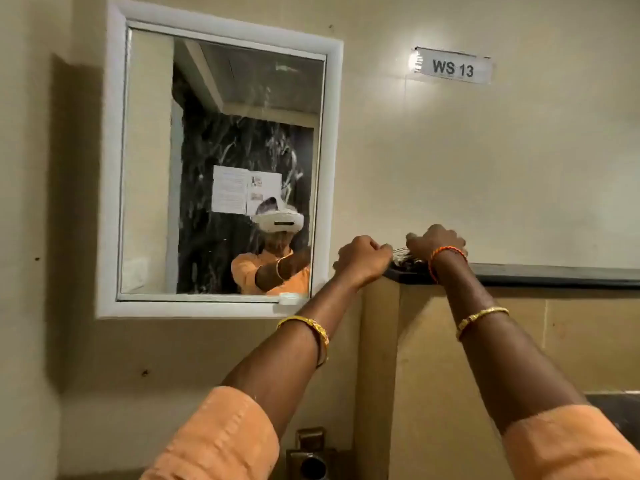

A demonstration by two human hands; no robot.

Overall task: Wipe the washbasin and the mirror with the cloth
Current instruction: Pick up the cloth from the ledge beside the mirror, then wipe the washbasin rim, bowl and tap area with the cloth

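A white-framed mirror (221, 161) hangs on the beige wall at the left, its glass streaked with smears. Right of it, both my hands reach up to a dark ledge (554, 273). My left hand (363, 259) and my right hand (437, 241) each grip an end of a small pale cloth (401, 254) lying bunched on the ledge's left end. Only a strip of the cloth shows between the fists. The washbasin is out of view.
A brass tap (311, 455) pokes up at the bottom centre. A "WS 13" label (452, 67) is stuck high on the wall at the right. A dark counter corner (623, 410) shows at the lower right.
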